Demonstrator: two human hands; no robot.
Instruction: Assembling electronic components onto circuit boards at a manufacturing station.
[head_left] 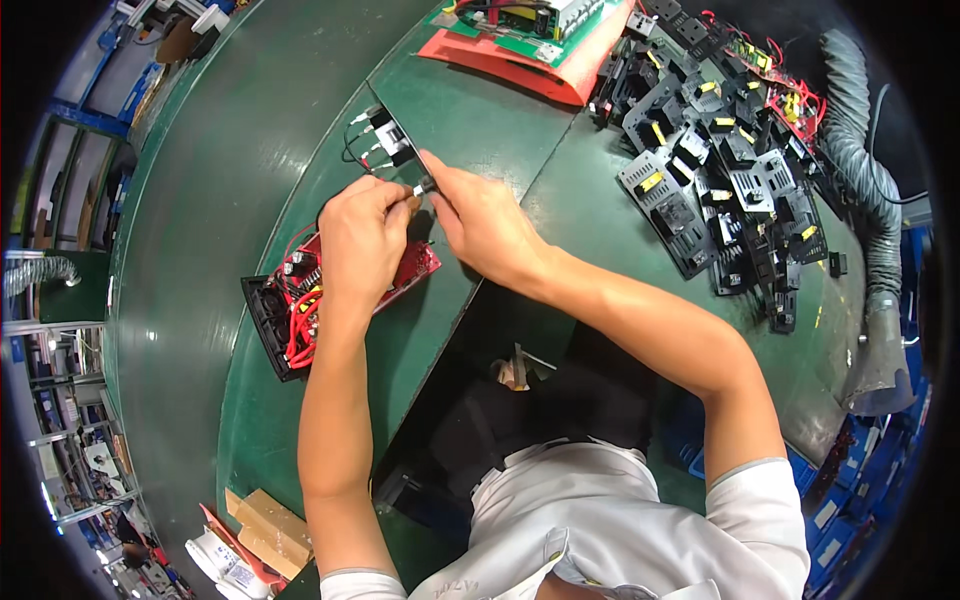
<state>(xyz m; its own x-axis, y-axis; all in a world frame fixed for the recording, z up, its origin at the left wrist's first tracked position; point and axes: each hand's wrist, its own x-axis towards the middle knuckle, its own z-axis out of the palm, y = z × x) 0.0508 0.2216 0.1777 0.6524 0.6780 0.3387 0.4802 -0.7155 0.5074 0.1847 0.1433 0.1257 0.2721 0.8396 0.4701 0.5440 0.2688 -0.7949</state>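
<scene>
My right hand [487, 225] grips a black end panel [395, 140] by its near end, thumb and fingers closed on it, tilted above the bench. White fittings and several thin wires [352, 142] with pale ends show on its left side. My left hand [362, 235] is closed in a pinch at a small whitish connector [420, 188] beside the right thumb; its fingers partly hide the piece. Under my left wrist lies a red circuit board assembly [408, 268] with thick red wires [303, 325] and a black end plate [268, 325]; my forearm covers part of it.
On the right lies a heap of black vented panels [680, 215] with yellow-marked parts. Green circuit boards rest on a red sheet [560, 78] at the far side. A grey flexible duct [868, 170] stands at right. Cardboard [265, 535] and a white roll [225, 565] sit at lower left.
</scene>
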